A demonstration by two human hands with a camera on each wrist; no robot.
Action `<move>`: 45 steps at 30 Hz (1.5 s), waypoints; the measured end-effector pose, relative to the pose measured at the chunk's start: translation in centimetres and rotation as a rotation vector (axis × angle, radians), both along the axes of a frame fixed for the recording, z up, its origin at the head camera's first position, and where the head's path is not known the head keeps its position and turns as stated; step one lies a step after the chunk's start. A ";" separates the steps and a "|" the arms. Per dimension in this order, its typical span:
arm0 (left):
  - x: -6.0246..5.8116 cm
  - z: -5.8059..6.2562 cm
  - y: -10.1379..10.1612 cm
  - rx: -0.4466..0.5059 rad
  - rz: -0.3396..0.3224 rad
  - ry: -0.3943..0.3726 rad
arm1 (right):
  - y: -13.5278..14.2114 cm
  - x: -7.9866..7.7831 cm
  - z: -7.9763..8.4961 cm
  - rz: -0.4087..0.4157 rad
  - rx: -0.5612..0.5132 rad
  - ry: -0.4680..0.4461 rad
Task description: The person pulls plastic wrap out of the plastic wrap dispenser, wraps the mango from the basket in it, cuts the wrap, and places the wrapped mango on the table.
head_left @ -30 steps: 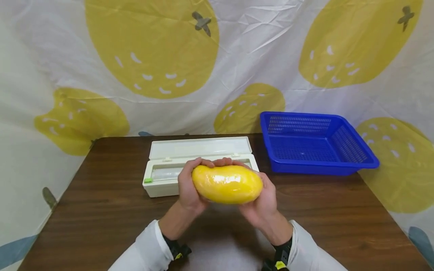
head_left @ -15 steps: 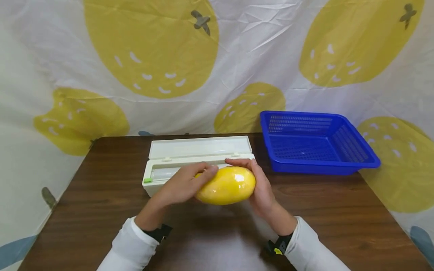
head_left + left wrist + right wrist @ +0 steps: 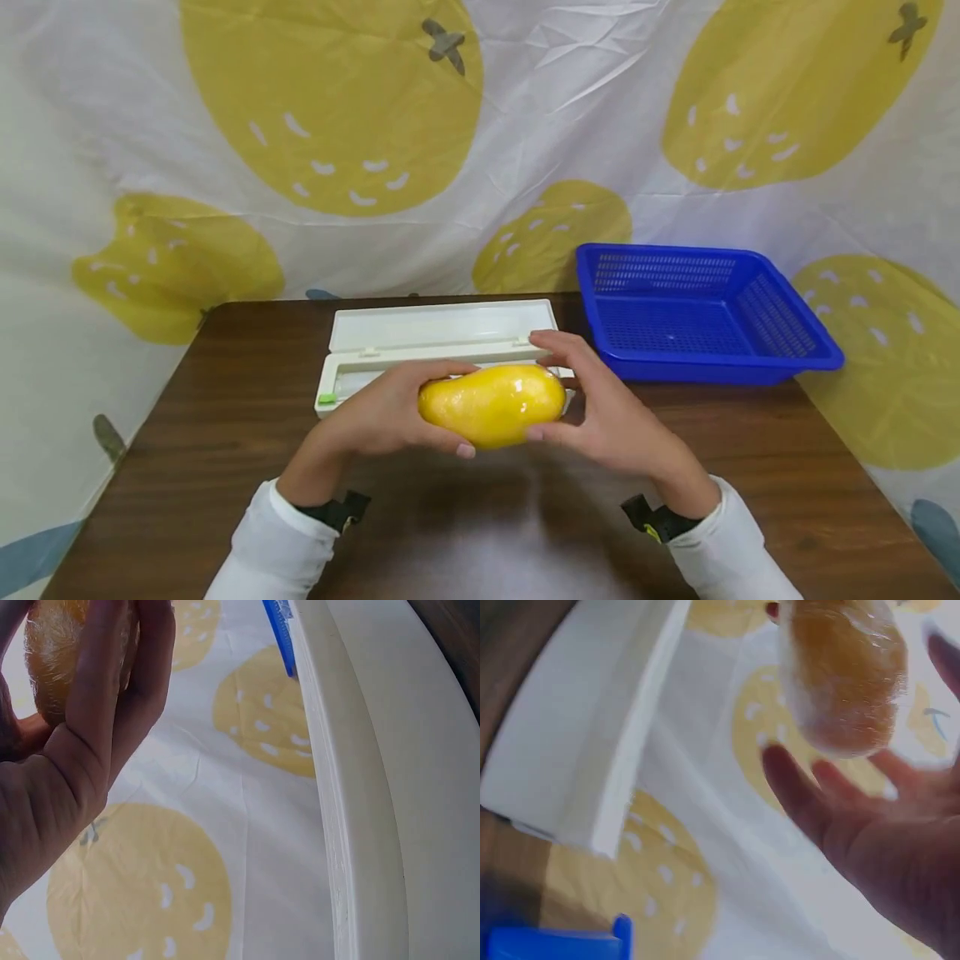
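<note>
A yellow mango (image 3: 491, 406) wrapped in clear plastic film is held above the table in the head view. My left hand (image 3: 378, 410) grips its left end, fingers over the far side and thumb along the near side. Around the right end curves my right hand (image 3: 611, 412), fingers spread and straight. In the right wrist view a gap shows between those fingertips and the film-covered mango (image 3: 844, 690); whether the thumb touches is unclear. Behind the mango stands a white cling film dispenser (image 3: 442, 329), lid raised, a green slider (image 3: 327, 399) at its left. The hands partly hide its roll.
A blue slotted basket (image 3: 712, 363) stands at the back right of the dark wooden table (image 3: 217, 467). A white cloth with yellow fruit prints hangs along the table's back and sides.
My left hand has shifted from cupping beneath the mango to gripping its left end. The right hand has loosened and drawn off to the right, fingers spreading. The mango has tilted slightly.
</note>
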State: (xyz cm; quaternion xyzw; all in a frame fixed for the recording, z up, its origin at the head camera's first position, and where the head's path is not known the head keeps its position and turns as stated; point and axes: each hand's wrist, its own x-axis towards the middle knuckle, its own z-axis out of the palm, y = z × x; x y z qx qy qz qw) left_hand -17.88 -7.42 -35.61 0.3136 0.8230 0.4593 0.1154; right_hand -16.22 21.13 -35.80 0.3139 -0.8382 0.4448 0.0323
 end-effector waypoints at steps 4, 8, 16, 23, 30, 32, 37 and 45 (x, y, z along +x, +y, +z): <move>-0.1 0.1 0.0 -0.009 -0.043 0.006 | 0.2 0.6 0.5 0.058 0.194 0.108; -0.2 -0.1 -0.1 -0.008 -0.080 0.003 | 0.1 0.9 0.7 0.036 0.262 0.146; 0.7 0.6 -0.4 -0.039 -0.024 0.081 | 0.6 1.0 1.1 0.045 0.240 0.150; 2.5 1.8 -1.1 -0.056 0.072 0.324 | 0.9 0.9 1.1 0.048 0.223 0.162; 3.3 2.8 -1.4 -0.082 0.067 0.506 | 1.2 1.3 1.4 0.104 0.215 0.205; 3.5 2.9 -1.4 -0.077 0.064 0.527 | 1.5 1.5 1.7 0.118 0.235 0.228; 4.0 3.0 -1.5 -0.078 0.044 0.564 | 1.9 2.2 2.5 0.124 0.275 0.259; 4.6 2.3 -1.5 -0.107 0.019 0.540 | 2.1 2.8 2.0 0.131 0.287 0.309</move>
